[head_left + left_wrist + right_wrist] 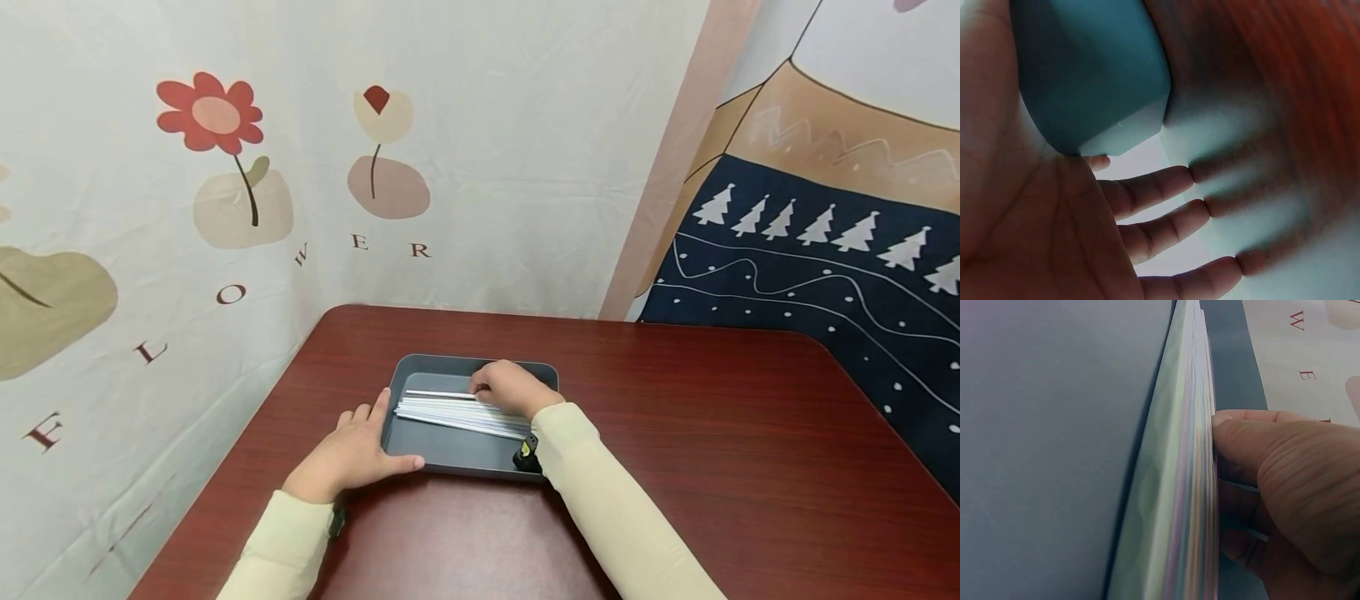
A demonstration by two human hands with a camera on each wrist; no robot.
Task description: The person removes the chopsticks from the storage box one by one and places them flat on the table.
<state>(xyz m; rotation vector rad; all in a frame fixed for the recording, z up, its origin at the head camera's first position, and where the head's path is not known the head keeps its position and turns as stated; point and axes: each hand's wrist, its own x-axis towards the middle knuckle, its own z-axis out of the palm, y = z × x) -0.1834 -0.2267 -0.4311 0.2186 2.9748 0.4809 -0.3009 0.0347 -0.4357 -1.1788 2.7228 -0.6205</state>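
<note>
A dark grey shallow tray [465,458] sits on the table. In it, a row of thin, pale sheets or cards [450,415] lies edge-up, showing as white strips. Pastel edges and a light green outer face [1147,487] appear in the right wrist view; their exact kind is unclear. My right hand [513,387] reaches over the tray and pinches the farthest thin strip [438,394], slightly apart from the others. My left hand [356,450] is at the tray's left front corner, thumb and fingers spread. Its straight fingers [1160,231] show beside the tray's outer wall [1104,75].
The red-brown wooden table [712,433] extends around the tray. A pale printed curtain [510,167] stands behind and to the left, and a navy tree-patterned cloth [787,275] hangs at the right. A small black device [527,454] is on my right wrist.
</note>
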